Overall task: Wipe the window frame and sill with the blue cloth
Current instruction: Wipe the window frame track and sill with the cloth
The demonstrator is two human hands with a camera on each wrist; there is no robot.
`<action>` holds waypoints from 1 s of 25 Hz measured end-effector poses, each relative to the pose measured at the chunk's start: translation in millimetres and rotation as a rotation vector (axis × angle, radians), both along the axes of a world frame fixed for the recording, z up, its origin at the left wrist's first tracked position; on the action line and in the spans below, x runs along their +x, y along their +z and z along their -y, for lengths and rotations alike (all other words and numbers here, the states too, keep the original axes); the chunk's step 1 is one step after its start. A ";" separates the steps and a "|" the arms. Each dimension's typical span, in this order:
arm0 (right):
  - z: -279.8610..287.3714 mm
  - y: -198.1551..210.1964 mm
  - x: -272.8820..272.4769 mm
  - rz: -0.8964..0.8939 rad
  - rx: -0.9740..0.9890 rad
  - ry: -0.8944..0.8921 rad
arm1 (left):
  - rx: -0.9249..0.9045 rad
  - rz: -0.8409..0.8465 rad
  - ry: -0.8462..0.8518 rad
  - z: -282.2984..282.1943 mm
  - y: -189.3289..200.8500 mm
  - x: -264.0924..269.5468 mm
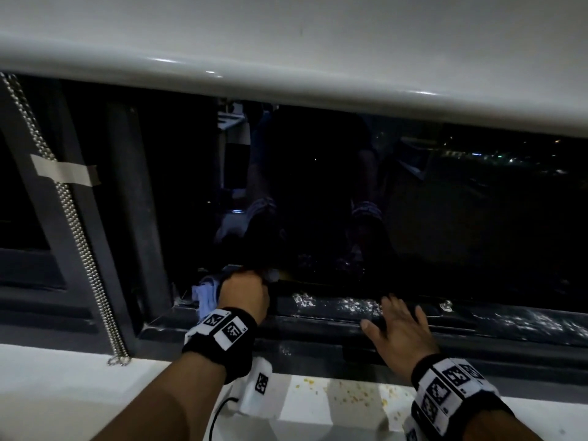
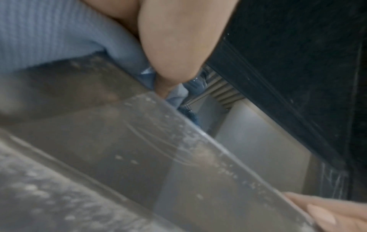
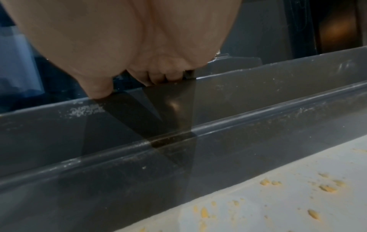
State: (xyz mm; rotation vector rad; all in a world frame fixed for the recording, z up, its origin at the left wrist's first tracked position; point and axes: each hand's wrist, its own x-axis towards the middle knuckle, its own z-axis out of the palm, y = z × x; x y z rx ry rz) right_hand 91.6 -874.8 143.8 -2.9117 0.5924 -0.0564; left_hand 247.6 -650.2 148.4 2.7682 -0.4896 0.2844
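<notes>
My left hand (image 1: 243, 289) grips the blue cloth (image 1: 206, 292) and presses it into the dark window track at the frame's lower left corner. In the left wrist view the ribbed blue cloth (image 2: 47, 34) is bunched under my left hand (image 2: 172, 51), against the dusty grey frame rail (image 2: 123, 141). My right hand (image 1: 399, 329) rests flat with spread fingers on the dark frame rail (image 1: 334, 316), to the right of the cloth. In the right wrist view my right hand (image 3: 127, 47) rests its fingertips on the rail's top edge (image 3: 258, 81). The white sill (image 1: 63, 386) runs below.
A bead chain (image 1: 68, 205) hangs down the left frame post, held by a strip of tape (image 1: 65, 174). Yellow crumbs (image 1: 353, 396) lie on the sill near my right wrist. A white roller blind (image 1: 286, 43) hangs above. White dust speckles the rail (image 1: 525, 319) at right.
</notes>
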 end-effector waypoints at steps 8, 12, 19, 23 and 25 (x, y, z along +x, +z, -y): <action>6.7 9.4 4.4 -0.016 -0.040 0.018 | -0.159 -0.047 -0.273 38.0 7.5 -19.3; 5.3 9.0 3.6 0.006 -0.042 0.014 | -0.351 -0.202 -0.462 39.3 8.3 -37.4; 6.0 2.5 2.4 0.028 -0.048 0.022 | -0.301 -0.255 -0.532 13.3 18.6 -54.9; 6.5 4.1 1.6 0.022 -0.035 0.031 | -0.588 0.144 -0.143 32.0 46.8 -32.8; 6.9 4.1 1.8 0.022 -0.034 0.026 | -0.478 0.055 -0.124 56.6 44.4 -44.1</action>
